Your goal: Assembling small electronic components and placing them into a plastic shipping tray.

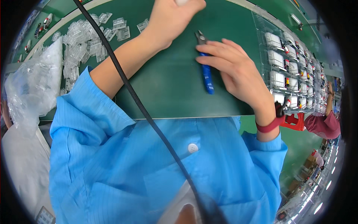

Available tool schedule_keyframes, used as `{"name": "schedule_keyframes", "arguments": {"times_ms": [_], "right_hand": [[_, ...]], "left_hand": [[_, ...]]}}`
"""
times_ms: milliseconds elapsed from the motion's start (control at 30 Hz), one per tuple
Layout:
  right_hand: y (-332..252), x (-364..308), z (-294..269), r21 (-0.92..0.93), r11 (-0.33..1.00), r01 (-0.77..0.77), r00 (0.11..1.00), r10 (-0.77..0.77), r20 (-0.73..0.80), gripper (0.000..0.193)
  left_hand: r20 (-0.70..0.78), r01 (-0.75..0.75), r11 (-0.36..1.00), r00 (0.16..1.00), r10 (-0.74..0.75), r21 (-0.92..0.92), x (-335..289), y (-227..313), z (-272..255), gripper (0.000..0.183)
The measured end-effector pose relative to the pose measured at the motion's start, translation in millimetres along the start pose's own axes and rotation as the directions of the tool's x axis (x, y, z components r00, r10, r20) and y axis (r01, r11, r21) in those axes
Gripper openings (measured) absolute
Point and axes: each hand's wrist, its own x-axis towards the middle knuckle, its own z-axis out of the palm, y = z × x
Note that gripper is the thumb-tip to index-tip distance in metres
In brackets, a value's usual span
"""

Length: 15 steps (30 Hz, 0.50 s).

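My right hand (233, 69) lies over a pair of blue-handled cutters (206, 74) on the dark green mat (164, 86); its fingers rest on the handles, and the metal jaws stick out past the fingertips. My left hand (171, 16) reaches far forward to the top edge of the view, closed around a small white thing (182, 2) that is mostly cut off. Both forearms come out of blue smock sleeves.
A heap of several small clear plastic cases (85, 44) lies at the left of the mat. A clear bag (33, 86) sits at the far left. Clear trays with white parts (287, 67) run along the right. A black cable (141, 108) crosses the view. Another person's sleeve (324, 125) shows at far right.
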Motion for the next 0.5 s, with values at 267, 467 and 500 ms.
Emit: {"name": "schedule_keyframes", "arguments": {"times_ms": [267, 467, 500], "right_hand": [[-45, -30, -14, 0.088, 0.616, -0.783, 0.603, 0.786, -0.138, 0.021], [-28, -21, -1, -0.168, 0.849, -0.500, 0.861, 0.468, -0.197, 0.021], [-28, -19, -1, -0.093, 0.934, -0.344, 0.935, 0.331, -0.125, 0.018]], "left_hand": [[0.123, 0.070, 0.986, 0.988, -0.089, 0.152, -20, 31, 36, 0.046], [0.062, 0.031, 0.987, 0.997, -0.041, 0.157, -15, 27, 27, 0.035], [0.022, 0.035, 0.994, 0.999, -0.038, 0.099, -15, 27, 28, 0.029]]}}
